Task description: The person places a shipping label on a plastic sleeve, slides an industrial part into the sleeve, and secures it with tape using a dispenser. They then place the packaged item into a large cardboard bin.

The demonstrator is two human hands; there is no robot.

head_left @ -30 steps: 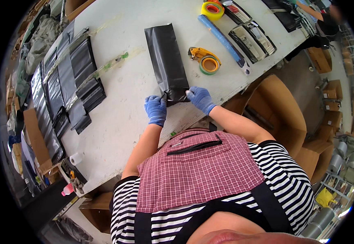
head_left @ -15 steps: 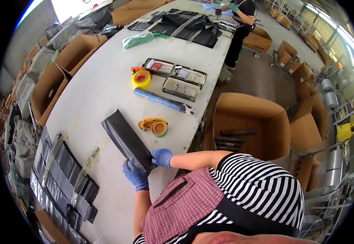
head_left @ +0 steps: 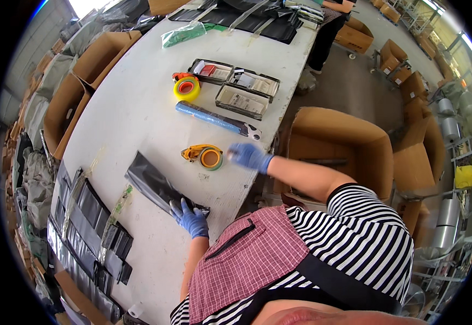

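Observation:
My left hand (head_left: 192, 219), in a blue glove, rests with fingers spread on the near end of a folded black plastic bag (head_left: 152, 179). The bag lies slantwise on the white table (head_left: 160, 127). Over the table's right edge, my gloved right hand (head_left: 251, 157) is off the bag and blurred, so its fingers are hard to read. Just left of it lies an orange tape dispenser (head_left: 194, 153) with a tape roll (head_left: 210, 158). Farther off are a blue-wrapped roll (head_left: 209, 117), a yellow tape roll (head_left: 186, 89) and black open trays (head_left: 241, 101) with labels inside.
Flat black bundles (head_left: 87, 222) bound with clear tape lie at the left, and more black sheeting (head_left: 246, 21) at the far end. A large open carton (head_left: 344, 130) stands right of the table. Other cartons (head_left: 106, 54) line its left side. A co-worker (head_left: 325, 40) stands at the far right.
My right hand has let go of the bag and moved up and right, near the tape dispenser. My left hand has opened out flat on the bag. The view has shifted slightly.

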